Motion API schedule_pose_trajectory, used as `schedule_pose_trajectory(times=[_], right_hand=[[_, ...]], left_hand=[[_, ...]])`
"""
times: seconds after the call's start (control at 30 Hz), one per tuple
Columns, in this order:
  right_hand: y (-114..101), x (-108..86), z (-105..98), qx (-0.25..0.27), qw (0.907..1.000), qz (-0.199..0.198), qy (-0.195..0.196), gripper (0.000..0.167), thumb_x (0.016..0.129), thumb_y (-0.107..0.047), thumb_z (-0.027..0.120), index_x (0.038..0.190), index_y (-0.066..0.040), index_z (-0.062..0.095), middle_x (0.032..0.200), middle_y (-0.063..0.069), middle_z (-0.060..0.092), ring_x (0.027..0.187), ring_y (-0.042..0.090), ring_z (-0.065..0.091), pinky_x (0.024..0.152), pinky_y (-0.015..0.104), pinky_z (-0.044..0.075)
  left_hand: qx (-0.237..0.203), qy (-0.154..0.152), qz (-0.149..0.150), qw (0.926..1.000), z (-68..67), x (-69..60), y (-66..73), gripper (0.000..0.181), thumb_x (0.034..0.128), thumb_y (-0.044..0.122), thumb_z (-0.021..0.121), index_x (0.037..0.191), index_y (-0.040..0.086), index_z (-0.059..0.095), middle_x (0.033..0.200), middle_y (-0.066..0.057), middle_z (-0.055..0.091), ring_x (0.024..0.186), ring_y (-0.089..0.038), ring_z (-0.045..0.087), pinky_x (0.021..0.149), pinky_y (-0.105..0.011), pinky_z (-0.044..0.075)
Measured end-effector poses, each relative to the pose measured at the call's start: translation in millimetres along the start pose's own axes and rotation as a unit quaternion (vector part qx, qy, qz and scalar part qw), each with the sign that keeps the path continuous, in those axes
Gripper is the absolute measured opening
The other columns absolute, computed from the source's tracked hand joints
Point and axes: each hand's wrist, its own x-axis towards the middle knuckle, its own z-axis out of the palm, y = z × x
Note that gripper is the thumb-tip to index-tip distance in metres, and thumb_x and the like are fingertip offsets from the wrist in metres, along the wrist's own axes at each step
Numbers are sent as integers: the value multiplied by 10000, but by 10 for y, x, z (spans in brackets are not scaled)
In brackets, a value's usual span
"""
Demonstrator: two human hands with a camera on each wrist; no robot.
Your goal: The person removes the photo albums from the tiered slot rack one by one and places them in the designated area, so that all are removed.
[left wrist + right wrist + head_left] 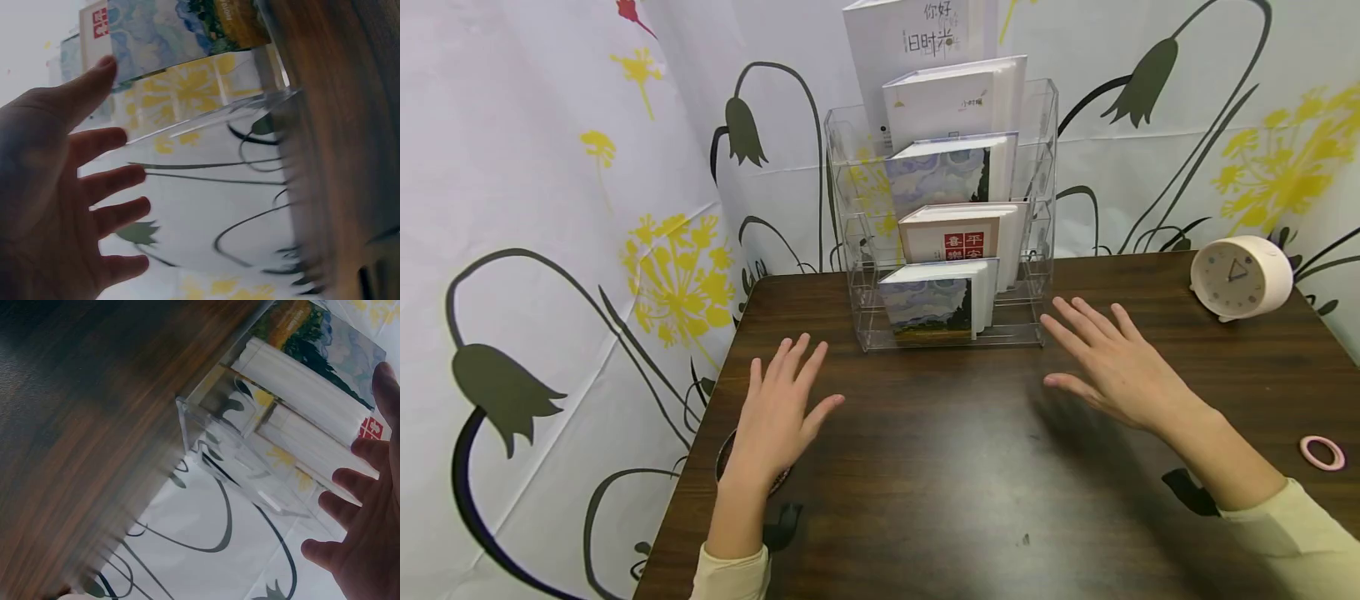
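Observation:
A clear tiered rack stands at the back of the dark wooden table, holding several thick books in rising steps. The lowest is a book with a painted landscape cover; behind it sits a book with a red square stamp. My left hand hovers in front of the rack's left side, fingers spread and holding nothing. To the rack's right, my right hand is held above the table, also spread and without anything in it. Both wrist views show an empty palm beside the rack, apart from the books.
A cream round clock stands at the back right. Near the right edge lies a pink ring. A round dark-rimmed object is partly hidden beneath the left hand. Flower-patterned white cloth hangs behind and left of the table.

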Motion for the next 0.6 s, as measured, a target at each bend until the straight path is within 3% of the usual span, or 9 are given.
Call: schedule_pose_trajectory(times=[0.1,0.23,0.33,0.5,0.6], right_hand=[[-3,58,-9,101,9995,-137,255,787,900,-478,674,1525,-119,357,1578,149,285,1456,343,220,1165,596,123],[-12,213,-10,344,9961,-388,710,763,859,-353,753,1484,-75,416,1499,175,404,1362,372,377,1133,584,239],[-31,357,8,512,9934,-478,911,739,853,-317,767,1464,-59,442,1449,178,461,1299,364,443,1090,567,318],[-75,624,49,745,9866,-635,1307,678,854,-266,775,1425,-38,489,1371,168,527,1226,352,503,998,540,428],[-106,796,77,806,9792,-802,1679,643,847,-228,781,1396,-22,518,1326,170,550,1191,353,524,956,528,464]], left_hand=[[-459,266,-104,9985,82,93,-49,713,946,517,595,1534,194,353,1555,-113,339,1434,-336,280,1113,-664,201],[-1296,705,-300,9886,206,266,-96,650,963,460,604,1520,213,382,1509,-75,413,1344,-325,423,982,-604,427],[-1868,1000,-478,9761,319,423,-132,606,979,428,591,1513,220,394,1466,-70,461,1284,-317,488,858,-557,506],[-2627,1369,-649,9529,508,744,-204,550,992,320,600,1494,177,428,1385,-129,533,1212,-342,536,889,-553,484],[-3020,1444,-745,9394,600,950,-233,519,996,264,598,1480,149,448,1360,-144,554,1174,-344,562,901,-551,473]])
